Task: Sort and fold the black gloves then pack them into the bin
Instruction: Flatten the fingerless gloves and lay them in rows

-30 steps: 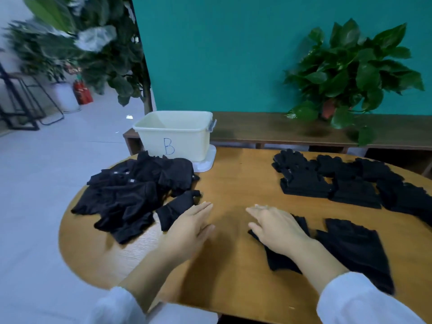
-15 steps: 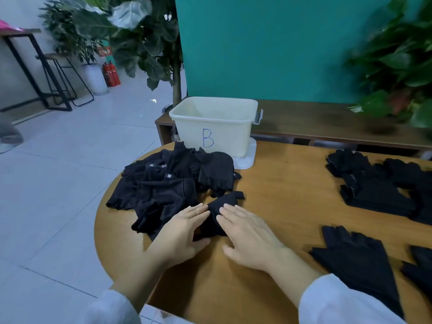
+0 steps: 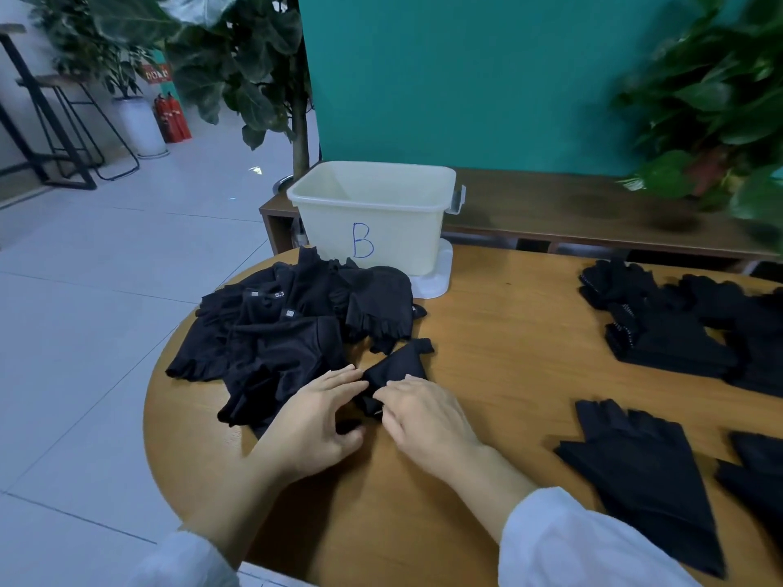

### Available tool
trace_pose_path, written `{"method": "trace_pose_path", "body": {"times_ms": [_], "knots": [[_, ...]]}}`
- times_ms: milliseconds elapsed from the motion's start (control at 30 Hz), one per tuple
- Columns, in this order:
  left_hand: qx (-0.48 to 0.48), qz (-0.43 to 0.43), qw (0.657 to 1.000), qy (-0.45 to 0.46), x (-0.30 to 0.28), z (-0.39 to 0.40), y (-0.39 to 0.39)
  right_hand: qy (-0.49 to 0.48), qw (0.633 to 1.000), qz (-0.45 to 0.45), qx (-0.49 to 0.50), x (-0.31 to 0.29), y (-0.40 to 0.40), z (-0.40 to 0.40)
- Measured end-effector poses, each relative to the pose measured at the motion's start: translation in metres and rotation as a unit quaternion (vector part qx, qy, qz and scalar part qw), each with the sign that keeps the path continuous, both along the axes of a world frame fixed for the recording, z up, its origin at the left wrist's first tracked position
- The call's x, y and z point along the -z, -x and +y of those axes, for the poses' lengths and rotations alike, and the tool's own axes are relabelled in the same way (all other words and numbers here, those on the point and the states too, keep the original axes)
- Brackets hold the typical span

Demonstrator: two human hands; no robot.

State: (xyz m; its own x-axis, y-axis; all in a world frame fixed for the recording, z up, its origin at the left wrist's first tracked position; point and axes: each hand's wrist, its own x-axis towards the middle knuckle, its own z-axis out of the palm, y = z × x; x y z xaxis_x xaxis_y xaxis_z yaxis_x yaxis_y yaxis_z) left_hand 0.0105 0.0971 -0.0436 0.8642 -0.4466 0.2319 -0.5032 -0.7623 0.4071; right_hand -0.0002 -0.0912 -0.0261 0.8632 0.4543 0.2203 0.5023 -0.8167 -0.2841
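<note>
A heap of loose black gloves (image 3: 288, 332) lies at the left of the round wooden table (image 3: 487, 353). One black glove (image 3: 400, 364) sticks out of the heap's near right edge. My left hand (image 3: 315, 421) and my right hand (image 3: 423, 413) meet over its near end, and the fingers of both pinch it. The cream bin (image 3: 373, 218) marked "B" stands open behind the heap, on its white lid (image 3: 436, 277). Sorted black gloves (image 3: 669, 328) lie stacked at the right. A flat black glove (image 3: 640, 463) lies at the near right.
Another black glove (image 3: 758, 463) lies partly out of frame at the right edge. A low wooden bench (image 3: 572, 213) with a potted plant (image 3: 720, 120) runs behind the table. To the left the table edge drops to a tiled floor (image 3: 84, 311).
My view swung left toward the heap. Both hands moved left from the table's middle onto the glove at the heap's edge and now pinch it.
</note>
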Motion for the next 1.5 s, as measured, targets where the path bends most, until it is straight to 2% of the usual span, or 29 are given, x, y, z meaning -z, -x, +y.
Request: {"method": "trace_pose_path", "body": {"times_ms": [100,167,267,333,400,500,600,733,867,933,1067,1133,1200,1300,1433,1500], "knots": [[-0.023,-0.033,0.998,0.048,-0.002,-0.003,0.006,-0.084,0.996,0.027,0.016,-0.009,0.014,-0.017],[-0.037,-0.026,0.992,0.122,-0.01,-0.011,0.011,-0.136,0.989,0.052,0.042,-0.019,0.023,-0.028],[-0.027,0.034,0.969,0.243,-0.038,-0.03,0.019,-0.214,0.967,0.111,0.081,-0.038,0.031,-0.048],[-0.013,0.077,0.954,0.291,-0.059,-0.045,0.02,-0.258,0.95,0.148,0.091,-0.052,0.035,-0.06],[0.004,0.108,0.935,0.336,-0.081,-0.06,0.023,-0.294,0.94,0.139,0.097,-0.065,0.039,-0.071],[0.041,0.15,0.906,0.394,-0.112,-0.082,0.029,-0.403,0.9,0.141,0.092,-0.089,0.045,-0.092],[0.064,0.197,0.897,0.39,-0.136,-0.096,0.033,-0.447,0.873,0.171,0.093,-0.115,0.049,-0.114],[0.056,0.206,0.9,0.379,-0.153,-0.117,0.046,-0.456,0.859,0.222,0.076,-0.135,0.06,-0.141],[0.056,0.213,0.901,0.373,-0.16,-0.132,0.053,-0.467,0.853,0.217,0.079,-0.139,0.072,-0.159],[0.037,0.202,0.902,0.381,-0.163,-0.142,0.055,-0.477,0.854,0.187,0.088,-0.141,0.077,-0.163],[-0.087,0.054,0.922,0.372,-0.157,-0.162,0.053,-0.51,0.844,0.072,0.149,-0.135,0.079,-0.165],[-0.102,0.025,0.922,0.373,-0.156,-0.173,0.055,-0.487,0.854,0.01,0.185,-0.13,0.078,-0.166],[-0.061,0.037,0.936,0.345,-0.156,-0.186,0.061,-0.464,0.861,-0.03,0.205,-0.131,0.079,-0.166],[0.009,0.061,0.945,0.322,-0.156,-0.2,0.066,-0.465,0.865,-0.025,0.188,-0.135,0.084,-0.169],[0.102,0.103,0.913,0.38,-0.16,-0.208,0.069,-0.466,0.872,-0.001,0.152,-0.139,0.088,-0.176],[0.117,0.152,0.888,0.418,-0.162,-0.21,0.071,-0.453,0.881,0.001,0.136,-0.14,0.092,-0.181]]}}
